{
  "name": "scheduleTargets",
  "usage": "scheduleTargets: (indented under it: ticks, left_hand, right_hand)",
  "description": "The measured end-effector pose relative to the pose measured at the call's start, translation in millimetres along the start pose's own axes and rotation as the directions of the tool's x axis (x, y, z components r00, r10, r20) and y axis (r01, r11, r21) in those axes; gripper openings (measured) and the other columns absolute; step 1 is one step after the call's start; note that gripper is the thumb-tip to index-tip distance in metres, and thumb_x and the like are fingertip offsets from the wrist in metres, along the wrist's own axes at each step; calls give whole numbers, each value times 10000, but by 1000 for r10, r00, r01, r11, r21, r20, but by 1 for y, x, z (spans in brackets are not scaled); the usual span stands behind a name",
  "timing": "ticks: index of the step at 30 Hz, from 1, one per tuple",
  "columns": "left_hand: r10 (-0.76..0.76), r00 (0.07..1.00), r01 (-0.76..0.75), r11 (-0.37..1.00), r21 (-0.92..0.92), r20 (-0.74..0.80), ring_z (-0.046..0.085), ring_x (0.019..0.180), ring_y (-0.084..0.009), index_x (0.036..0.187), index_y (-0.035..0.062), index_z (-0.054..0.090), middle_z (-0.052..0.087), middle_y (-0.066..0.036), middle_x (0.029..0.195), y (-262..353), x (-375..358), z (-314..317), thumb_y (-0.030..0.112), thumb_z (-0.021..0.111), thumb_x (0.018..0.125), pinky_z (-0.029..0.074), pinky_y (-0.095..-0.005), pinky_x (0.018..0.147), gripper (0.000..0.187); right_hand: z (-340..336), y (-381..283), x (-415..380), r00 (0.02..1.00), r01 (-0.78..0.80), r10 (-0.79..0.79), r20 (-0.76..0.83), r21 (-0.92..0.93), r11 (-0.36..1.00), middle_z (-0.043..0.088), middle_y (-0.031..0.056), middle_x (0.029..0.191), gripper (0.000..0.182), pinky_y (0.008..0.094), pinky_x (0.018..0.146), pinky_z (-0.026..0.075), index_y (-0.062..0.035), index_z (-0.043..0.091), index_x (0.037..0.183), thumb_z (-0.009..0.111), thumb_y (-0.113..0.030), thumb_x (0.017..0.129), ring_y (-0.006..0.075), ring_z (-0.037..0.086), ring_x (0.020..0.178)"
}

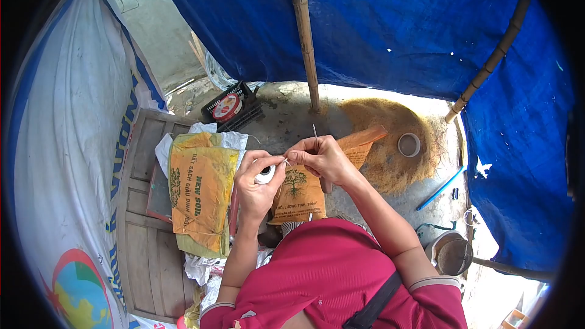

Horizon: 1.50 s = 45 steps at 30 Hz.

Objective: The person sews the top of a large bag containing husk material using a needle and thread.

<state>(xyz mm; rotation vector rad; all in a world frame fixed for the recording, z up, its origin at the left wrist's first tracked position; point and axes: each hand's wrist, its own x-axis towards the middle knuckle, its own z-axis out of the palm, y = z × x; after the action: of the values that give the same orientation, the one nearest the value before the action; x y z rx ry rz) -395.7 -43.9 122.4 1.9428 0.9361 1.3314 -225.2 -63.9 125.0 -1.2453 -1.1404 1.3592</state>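
My left hand (pixel 259 176) holds a white spool of thread (pixel 265 175) in its curled fingers, the thumb and index finger pinched at the thread's end. Close beside it on the right, my right hand (pixel 317 157) is closed, its thumb and index finger pinching the thread near the left fingertips. A thin metal tool (pixel 315 137) sticks up from the right hand. Below the hands lies an orange printed bag (pixel 298 198), partly hidden by them; an orange flap (pixel 359 146) extends to the right.
Stacked orange and yellow bags (pixel 201 189) lie on wooden panels (pixel 143 207) at left. A black crate (pixel 234 109) stands behind. Brown granular material (pixel 390 173) with a round container (pixel 409 145) covers the floor at right, near a blue stick (pixel 440 189) and a bucket (pixel 454 253). Bamboo poles (pixel 303 30) stand before blue tarp.
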Motion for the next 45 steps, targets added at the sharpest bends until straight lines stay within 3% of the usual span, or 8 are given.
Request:
scheduleTargets:
  ticks: [6, 8, 11, 14, 27, 30, 32, 45]
  left_hand:
    - [-16, 1000, 16, 1000, -25, -4, 565, 801, -162, 822, 28, 663, 571, -60, 837, -4, -1, -2, -33, 698, 695, 448, -276, 723, 145]
    - [-4, 1000, 4, 999, -31, -4, 563, 803, -161, 822, 20, 653, 570, -60, 837, -5, -2, -2, -36, 690, 698, 447, -275, 727, 141]
    - [-10, 1000, 9, 999, -51, -24, 559, 803, -159, 819, 10, 640, 569, -59, 836, -5, -2, -1, -37, 683, 700, 446, -275, 731, 135]
    - [5, 999, -6, 999, -36, -35, 556, 803, -157, 813, 2, 628, 568, -57, 836, -4, -2, -1, -41, 675, 703, 446, -276, 734, 127]
    - [-42, 999, 43, 992, -120, 10, 551, 789, -148, 802, -2, 600, 568, -55, 816, -1, -3, 1, -48, 648, 717, 440, -272, 742, 107]
    - [4, 1000, -6, 998, -62, -26, 552, 789, -150, 808, 0, 598, 567, -54, 815, 1, -3, 4, -42, 650, 717, 440, -275, 737, 113]
    - [31, 999, -32, 999, -13, -35, 550, 787, -150, 809, 2, 597, 566, -55, 814, 2, -4, 6, -36, 653, 717, 440, -275, 731, 115]
    - [-76, 997, 75, 987, -139, -3, 540, 786, -131, 792, 2, 599, 573, -44, 805, -6, -2, 2, -11, 643, 730, 425, -268, 750, 77]
  right_hand:
    - [6, -14, -8, 998, 9, -9, -67, 2, 1000, 534, -1, 620, 165, 270, 325, 344, -10, 664, 894, 648, -165, 840, 43, 439, 467]
    - [8, -13, -9, 918, 306, -369, -147, -332, 892, 571, 50, 710, 132, 300, 455, 421, -6, 650, 877, 661, -111, 798, 116, 518, 519]
    - [11, -26, -18, 897, 358, -440, -43, -515, 779, 586, 107, 799, 122, 333, 578, 450, 2, 637, 848, 667, -67, 752, 232, 575, 600]
    - [13, -15, -15, 853, 416, -520, -41, -548, 726, 573, 75, 765, 107, 270, 511, 420, -11, 649, 861, 677, -61, 771, 123, 507, 539]
    - [13, -12, -16, 856, 425, -516, -22, -538, 728, 586, 92, 747, 112, 285, 526, 448, 13, 645, 850, 678, -53, 767, 165, 568, 571]
    - [16, -12, -16, 868, 389, -494, -50, -549, 740, 609, 141, 813, 123, 387, 619, 466, 9, 634, 823, 663, -80, 743, 330, 592, 678]
    - [17, -7, -14, 848, 404, -526, -61, -566, 718, 594, 89, 734, 118, 271, 535, 453, 28, 616, 824, 660, -60, 758, 138, 561, 566]
    - [0, 4, -5, 997, 29, -37, 66, 109, 994, 556, -5, 627, 164, 207, 444, 362, 22, 617, 856, 574, -130, 812, 38, 453, 502]
